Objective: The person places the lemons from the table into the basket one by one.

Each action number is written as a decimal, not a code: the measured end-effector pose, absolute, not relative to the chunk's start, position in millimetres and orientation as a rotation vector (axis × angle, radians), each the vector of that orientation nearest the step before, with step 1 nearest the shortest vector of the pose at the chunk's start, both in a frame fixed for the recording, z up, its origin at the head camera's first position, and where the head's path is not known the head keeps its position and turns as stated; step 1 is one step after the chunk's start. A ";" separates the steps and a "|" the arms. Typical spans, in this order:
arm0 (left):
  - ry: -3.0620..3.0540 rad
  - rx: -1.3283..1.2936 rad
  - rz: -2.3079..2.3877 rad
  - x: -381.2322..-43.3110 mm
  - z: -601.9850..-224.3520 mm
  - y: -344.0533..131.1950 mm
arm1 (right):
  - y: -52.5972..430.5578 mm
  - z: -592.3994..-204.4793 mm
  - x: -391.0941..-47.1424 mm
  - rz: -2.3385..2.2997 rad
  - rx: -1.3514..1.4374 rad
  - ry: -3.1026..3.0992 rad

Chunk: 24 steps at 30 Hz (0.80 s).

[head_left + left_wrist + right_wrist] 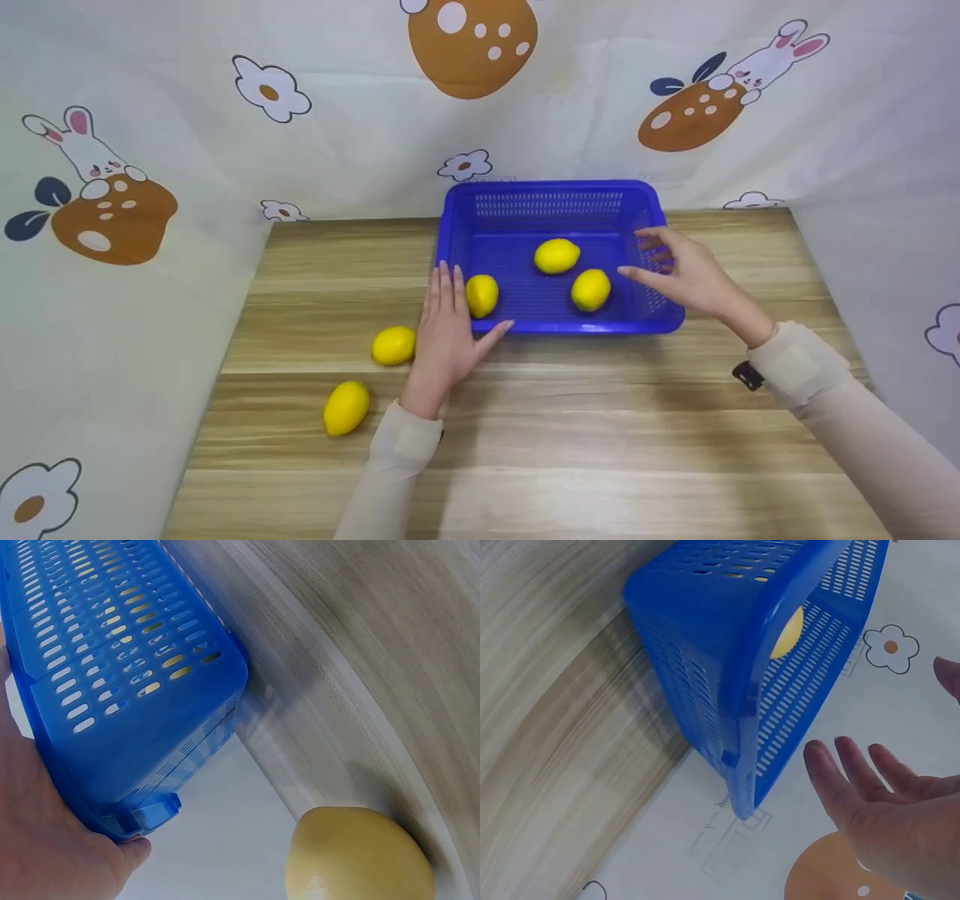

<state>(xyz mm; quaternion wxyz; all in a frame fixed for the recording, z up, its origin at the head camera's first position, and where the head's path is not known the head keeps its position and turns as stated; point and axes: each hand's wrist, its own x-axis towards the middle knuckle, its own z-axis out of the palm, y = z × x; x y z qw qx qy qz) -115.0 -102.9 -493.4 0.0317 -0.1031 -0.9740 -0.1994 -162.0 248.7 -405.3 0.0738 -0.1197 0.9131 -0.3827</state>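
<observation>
A blue plastic basket (562, 328) with slotted walls stands at the back of the table. Inside it lie three yellow lemons: one at the left wall (482, 295), one near the middle (556, 256) and one toward the front right (591, 290). My left hand (446, 341) rests on the basket's front left corner, fingers straight along the left rim and thumb spread along the front rim. Over the right rim hovers my right hand (686, 274), its fingers loosely bent and apart, holding nothing; in the right wrist view the fingers (847, 780) show beside the basket.
Two more lemons lie on the wooden table (570, 435) left of the basket, one close by my left hand (394, 346), one nearer the front (346, 408). A patterned cloth (360, 135) hangs behind and at the sides of the table.
</observation>
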 end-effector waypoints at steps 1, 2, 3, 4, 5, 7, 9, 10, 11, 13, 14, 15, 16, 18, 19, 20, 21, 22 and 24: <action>-3.000 -0.317 -0.613 -115.1 -493.5 -102.8 | 249.5 -405.5 -160.2 -1.144 -0.348 2.750; -3.000 -0.317 -0.613 -115.2 -493.4 -102.7 | 250.2 -405.7 -158.6 -1.136 -0.339 2.763; -3.001 -0.316 -0.614 -115.3 -493.4 -102.8 | 251.0 -405.9 -157.0 -1.128 -0.329 2.774; -3.001 -0.316 -0.617 -115.4 -493.6 -102.8 | 251.7 -406.1 -155.5 -1.119 -0.318 2.785; -3.004 -0.315 -0.618 -115.4 -493.5 -102.7 | 252.6 -406.3 -153.9 -1.111 -0.305 2.793; -3.007 -0.314 -0.617 -115.6 -493.9 -102.7 | 254.3 -407.1 -150.9 -1.113 -0.287 2.802; -3.009 -0.315 -0.615 -115.7 -494.0 -102.6 | 256.1 -408.3 -147.9 -1.123 -0.276 2.807; -3.012 -0.314 -0.618 -115.7 -494.0 -102.7 | 256.7 -409.1 -146.4 -1.130 -0.271 2.809; -3.017 -0.312 -0.620 -115.6 -493.8 -102.7 | 257.5 -410.0 -144.9 -1.135 -0.266 2.810; -3.023 -0.307 -0.624 -115.5 -493.4 -102.6 | 258.9 -412.2 -141.7 -1.140 -0.258 2.820; -3.027 -0.305 -0.626 -115.4 -493.0 -102.5 | 259.4 -413.3 -139.9 -1.137 -0.251 2.828; -3.030 -0.303 -0.625 -115.4 -492.7 -102.4 | 260.1 -414.7 -138.3 -1.135 -0.247 2.839; -3.033 -0.303 -0.623 -115.4 -492.3 -102.2 | 260.5 -416.0 -136.5 -1.130 -0.245 2.854; -3.033 -0.305 -0.610 -115.4 -491.8 -102.1 | 260.8 -418.6 -132.6 -1.106 -0.248 2.892; -3.033 -0.306 -0.603 -115.5 -491.7 -102.0 | 260.6 -420.2 -130.6 -1.092 -0.250 2.912; -3.033 -0.307 -0.597 -115.6 -491.6 -102.0 | 260.2 -422.1 -128.6 -1.073 -0.252 2.932; -3.033 -0.307 -0.593 -115.7 -491.6 -102.0 | 259.7 -424.2 -126.5 -1.052 -0.256 2.953; -3.036 -0.305 -0.595 -115.7 -491.8 -102.1 | 258.9 -426.3 -124.3 -1.027 -0.256 2.972; -3.045 -0.300 -0.598 -115.5 -491.8 -102.1 | 257.3 -431.5 -120.4 -0.987 -0.256 2.999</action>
